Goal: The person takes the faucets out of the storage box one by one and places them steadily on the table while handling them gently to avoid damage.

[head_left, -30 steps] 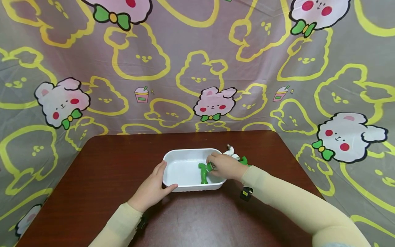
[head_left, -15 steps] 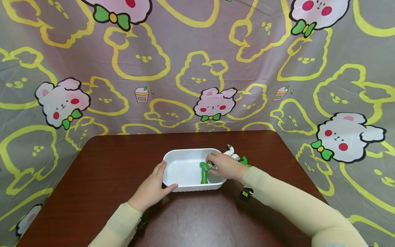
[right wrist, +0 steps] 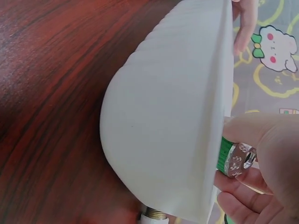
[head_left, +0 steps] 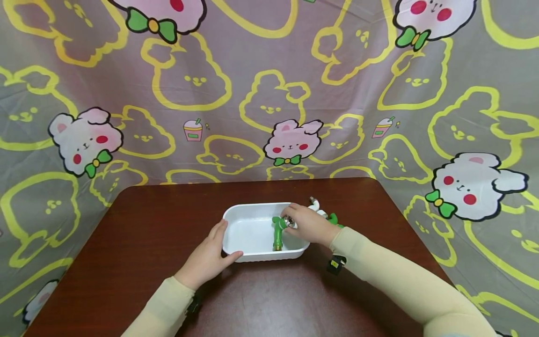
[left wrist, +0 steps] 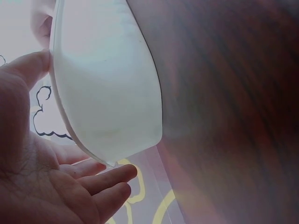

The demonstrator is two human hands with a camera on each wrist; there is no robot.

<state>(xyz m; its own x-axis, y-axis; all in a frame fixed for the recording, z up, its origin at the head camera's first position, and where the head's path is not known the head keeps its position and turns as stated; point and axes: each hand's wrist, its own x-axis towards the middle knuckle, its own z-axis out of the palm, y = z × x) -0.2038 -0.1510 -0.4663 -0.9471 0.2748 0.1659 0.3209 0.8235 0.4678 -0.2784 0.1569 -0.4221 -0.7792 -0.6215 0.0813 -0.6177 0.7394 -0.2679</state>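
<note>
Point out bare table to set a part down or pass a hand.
Free: table left of the white tray, the strip behind it, and the near edge between the sleeves. Crowded: the tray's right end, with the right hand, green fitting and white fitting.

Dark wood table [head_left: 139,243]: white tray [head_left: 248,211], white fitting [head_left: 315,206].

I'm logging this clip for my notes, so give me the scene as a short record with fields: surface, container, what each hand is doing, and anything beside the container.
surface: dark red-brown wooden table
container: white rectangular plastic tray, resting on the table
left hand: fingers and thumb against the tray's near left corner, steadying it
right hand: grips a green plastic pipe fitting with a metal threaded end over the tray's right side
beside the tray: white pipe fitting and another green fitting, on the table to the right
backdrop: grey cloth with cartoon rabbits
</note>
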